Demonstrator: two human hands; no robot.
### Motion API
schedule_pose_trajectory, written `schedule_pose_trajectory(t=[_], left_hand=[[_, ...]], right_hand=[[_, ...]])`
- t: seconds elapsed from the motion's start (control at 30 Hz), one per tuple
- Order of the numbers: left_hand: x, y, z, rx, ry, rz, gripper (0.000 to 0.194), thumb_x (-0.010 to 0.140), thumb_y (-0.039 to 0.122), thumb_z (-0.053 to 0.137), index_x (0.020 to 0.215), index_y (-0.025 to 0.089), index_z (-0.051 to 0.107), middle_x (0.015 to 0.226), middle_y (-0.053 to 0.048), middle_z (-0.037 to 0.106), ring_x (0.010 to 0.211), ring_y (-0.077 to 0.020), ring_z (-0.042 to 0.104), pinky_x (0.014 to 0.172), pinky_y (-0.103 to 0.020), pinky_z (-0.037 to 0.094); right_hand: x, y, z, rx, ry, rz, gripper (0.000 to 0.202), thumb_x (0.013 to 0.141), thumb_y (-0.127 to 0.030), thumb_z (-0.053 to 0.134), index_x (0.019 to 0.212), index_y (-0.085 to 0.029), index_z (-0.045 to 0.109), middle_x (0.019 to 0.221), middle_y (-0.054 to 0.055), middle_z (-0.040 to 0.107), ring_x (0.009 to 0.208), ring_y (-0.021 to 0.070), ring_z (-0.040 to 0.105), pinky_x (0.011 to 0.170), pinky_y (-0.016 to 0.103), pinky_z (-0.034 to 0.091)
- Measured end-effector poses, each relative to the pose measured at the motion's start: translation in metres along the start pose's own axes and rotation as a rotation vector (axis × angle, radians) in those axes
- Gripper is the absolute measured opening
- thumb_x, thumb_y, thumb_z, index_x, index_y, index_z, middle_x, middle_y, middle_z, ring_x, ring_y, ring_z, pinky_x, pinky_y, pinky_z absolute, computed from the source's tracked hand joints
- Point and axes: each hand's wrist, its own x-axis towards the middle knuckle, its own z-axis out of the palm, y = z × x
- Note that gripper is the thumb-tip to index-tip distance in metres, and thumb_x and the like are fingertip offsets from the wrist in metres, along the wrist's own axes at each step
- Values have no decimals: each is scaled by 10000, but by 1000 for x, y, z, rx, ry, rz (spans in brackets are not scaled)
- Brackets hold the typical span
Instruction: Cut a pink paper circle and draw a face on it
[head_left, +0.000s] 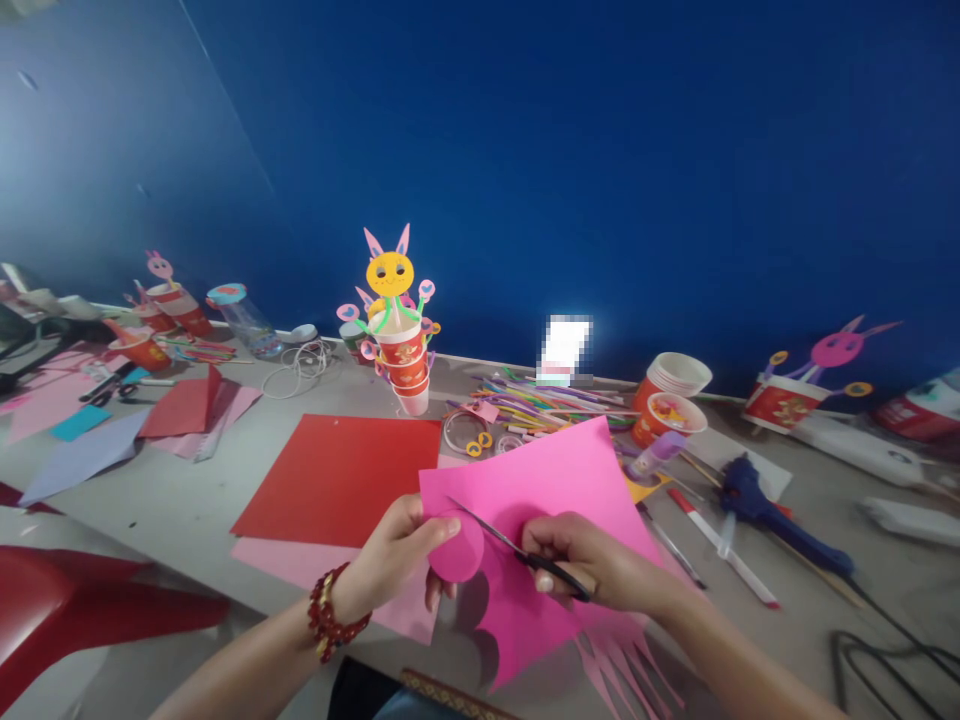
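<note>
My left hand [401,560] pinches a bright pink paper sheet [577,470] near its left edge, thumb on top of a rounded pink disc shape [461,548]. Whether that disc is a separate piece or still joined to the sheet, I cannot tell. In my right hand [570,560] are black-handled scissors [495,532], their blades lying across the sheet and pointing at the left thumb. Curved cut-outs mark the sheet's lower left edge. Under it and to the left lie a red sheet [337,480] and a pale pink sheet [300,562].
Behind the sheet stands a stack of decorated paper cups [407,350] with a yellow face. Coloured pipe cleaners [525,400] lie to its right. A blue glue gun [780,520], a red-capped marker [724,550] and a purple-capped glue stick [656,457] are on the right.
</note>
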Motion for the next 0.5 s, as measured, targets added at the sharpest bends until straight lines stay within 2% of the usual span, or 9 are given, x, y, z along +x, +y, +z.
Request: schedule_pose_trajectory(t=[0.23, 0.5], left_hand=[[0, -1, -2, -2, -9, 0, 393, 897, 404, 562, 675, 89, 639, 487, -57, 631, 324, -101, 529, 319, -160, 404], [-1, 2, -3, 0, 3, -6, 395, 887, 407, 578, 637, 106, 631, 473, -43, 627, 321, -98, 523, 315, -158, 394]], right_hand=[[1, -1, 1, 14, 8, -2, 553, 711, -703, 649, 653, -197, 432, 532, -66, 437, 469, 78, 358, 455, 207, 291], [1, 2, 1, 24, 21, -1, 471, 738, -596, 675, 663, -196, 435, 518, -68, 437, 454, 77, 351, 442, 201, 280]])
